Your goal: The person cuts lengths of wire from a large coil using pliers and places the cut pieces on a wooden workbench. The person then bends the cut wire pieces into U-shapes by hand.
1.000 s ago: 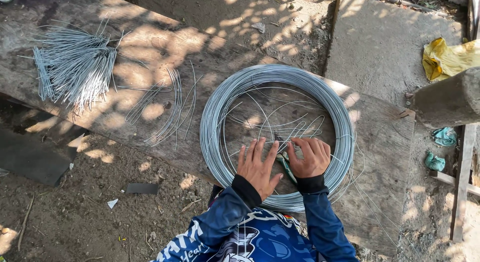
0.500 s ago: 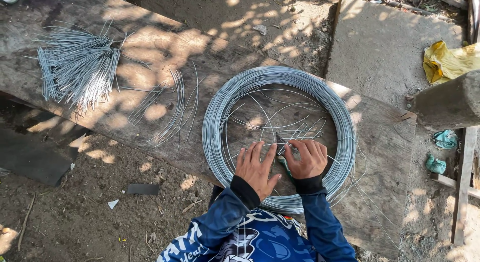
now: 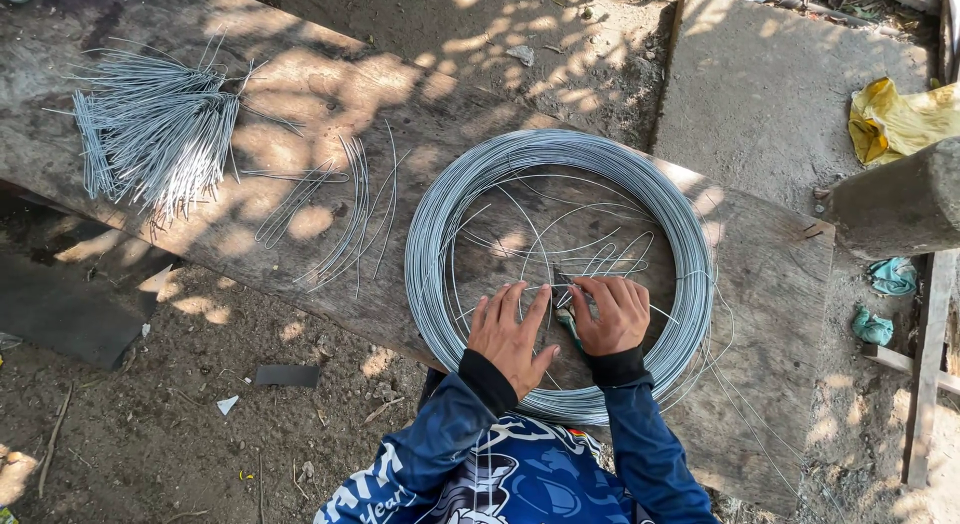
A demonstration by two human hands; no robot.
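A long weathered wooden plank point(image 3: 300, 94) is running diagonally from upper left to lower right, its near edge dropping onto bare dirt ground point(image 3: 150, 424) and its far edge bordering more dirt and a concrete slab point(image 3: 770, 94). A large coil of grey wire point(image 3: 440, 224) is lying flat on the right half of the plank; the coil's lower arc is overhanging the near edge, while bare wood is remaining open to its left and at the plank's right end. A fanned bundle of cut wire lengths point(image 3: 150, 134) is resting near the plank's left end, well apart from the coil. Between them, a few bent wire pieces point(image 3: 345, 214) are lying loose on the wood. A yellow cloth point(image 3: 895, 119) is sitting at the upper right, off the plank.

Inside the coil, the left hand point(image 3: 510, 334) is lying flat with fingers spread, pressing on loose strands against the wood and grasping nothing. Just beside it, the right hand point(image 3: 610, 314) is curling around a green-handled cutting tool point(image 3: 565, 314), whose dark tip is meeting the loose wire ends point(image 3: 610, 259) looping within the coil's open centre.
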